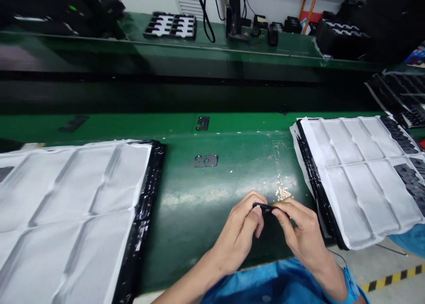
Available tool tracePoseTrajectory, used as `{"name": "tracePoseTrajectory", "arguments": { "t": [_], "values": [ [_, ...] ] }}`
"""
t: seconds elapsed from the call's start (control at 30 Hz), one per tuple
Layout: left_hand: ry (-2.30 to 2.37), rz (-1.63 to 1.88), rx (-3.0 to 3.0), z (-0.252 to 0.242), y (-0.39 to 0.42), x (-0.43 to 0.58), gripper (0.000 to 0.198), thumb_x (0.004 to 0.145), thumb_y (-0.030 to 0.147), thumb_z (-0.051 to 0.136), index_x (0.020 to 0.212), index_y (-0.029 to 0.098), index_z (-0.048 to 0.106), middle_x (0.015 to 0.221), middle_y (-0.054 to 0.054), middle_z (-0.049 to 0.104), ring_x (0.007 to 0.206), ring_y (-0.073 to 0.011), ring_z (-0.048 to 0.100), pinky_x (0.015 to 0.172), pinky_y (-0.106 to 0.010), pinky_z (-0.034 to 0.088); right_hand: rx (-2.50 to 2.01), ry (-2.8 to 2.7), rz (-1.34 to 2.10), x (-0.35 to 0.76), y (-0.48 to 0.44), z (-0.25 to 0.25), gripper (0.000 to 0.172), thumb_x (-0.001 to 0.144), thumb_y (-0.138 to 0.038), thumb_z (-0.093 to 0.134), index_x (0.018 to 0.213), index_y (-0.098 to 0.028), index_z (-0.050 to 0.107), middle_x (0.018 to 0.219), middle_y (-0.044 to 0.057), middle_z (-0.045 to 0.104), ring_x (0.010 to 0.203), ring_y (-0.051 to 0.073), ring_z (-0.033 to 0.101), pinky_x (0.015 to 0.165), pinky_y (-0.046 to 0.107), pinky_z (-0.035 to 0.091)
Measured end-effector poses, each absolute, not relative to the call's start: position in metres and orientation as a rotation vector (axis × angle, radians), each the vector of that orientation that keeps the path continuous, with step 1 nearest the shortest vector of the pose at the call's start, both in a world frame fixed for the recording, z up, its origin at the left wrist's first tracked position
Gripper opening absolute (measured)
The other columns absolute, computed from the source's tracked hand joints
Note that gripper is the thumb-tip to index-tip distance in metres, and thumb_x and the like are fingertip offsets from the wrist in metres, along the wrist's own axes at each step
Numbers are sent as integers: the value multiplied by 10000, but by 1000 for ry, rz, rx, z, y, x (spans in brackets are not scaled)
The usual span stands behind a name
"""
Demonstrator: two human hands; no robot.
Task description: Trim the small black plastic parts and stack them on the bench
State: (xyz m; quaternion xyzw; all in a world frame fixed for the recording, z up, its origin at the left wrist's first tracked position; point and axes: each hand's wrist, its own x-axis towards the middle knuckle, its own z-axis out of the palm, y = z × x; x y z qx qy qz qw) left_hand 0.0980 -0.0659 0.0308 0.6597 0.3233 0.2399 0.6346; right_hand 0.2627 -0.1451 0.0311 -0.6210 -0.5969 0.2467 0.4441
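Close to the table's front edge, my left hand (239, 226) and my right hand (299, 226) pinch the two ends of one small black plate-like part (266, 207). The part is seen nearly edge-on, so its face is hidden. Beyond my hands, a flat dark plate with cut-outs (206, 161) lies on the green tabletop (186, 215). Farther back, a similar small black plate (202, 123) rests on the brighter green strip. Right of my hands is a scatter of pale crumbs or worn patches (283, 193).
Black trays lined with white sheet stand at the left (150, 206) and right (310, 171); the right stack holds dark parts (410, 180). A raised shelf at the back carries a compartment tray (171, 26), a black post (234, 12) and hanging cables (206, 12).
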Motion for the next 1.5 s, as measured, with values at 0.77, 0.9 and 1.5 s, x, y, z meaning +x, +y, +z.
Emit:
{"name": "tracePoseTrajectory", "arguments": {
  "t": [0.77,0.9,1.5],
  "values": [
    [716,705,1294,7,-72,107,392,1109,456,307,956,178,538,756,55,421,516,-89,351,514,-259,291,-1492,-1593,595,260,-140,33,196,1061,-105,545,1005,-181,717,817,30,648,686,161,621,648,266,499],
    [709,703,1356,7,-70,107,348,1111,356,273,961,179,534,705,66,421,526,-102,364,546,-264,328,-1505,-1577,612,261,-140,31,190,1062,-121,557,982,-181,718,810,25,644,688,161,616,659,269,498],
    [728,626,1563,29,-55,100,283,1005,284,612,1274,233,683,1065,-49,685,832,-166,644,766,-279,531,-1578,-1463,643,286,-143,54,301,1091,-146,499,1202,-267,751,981,35,710,889,181,687,803,283,533]
  ]
}}
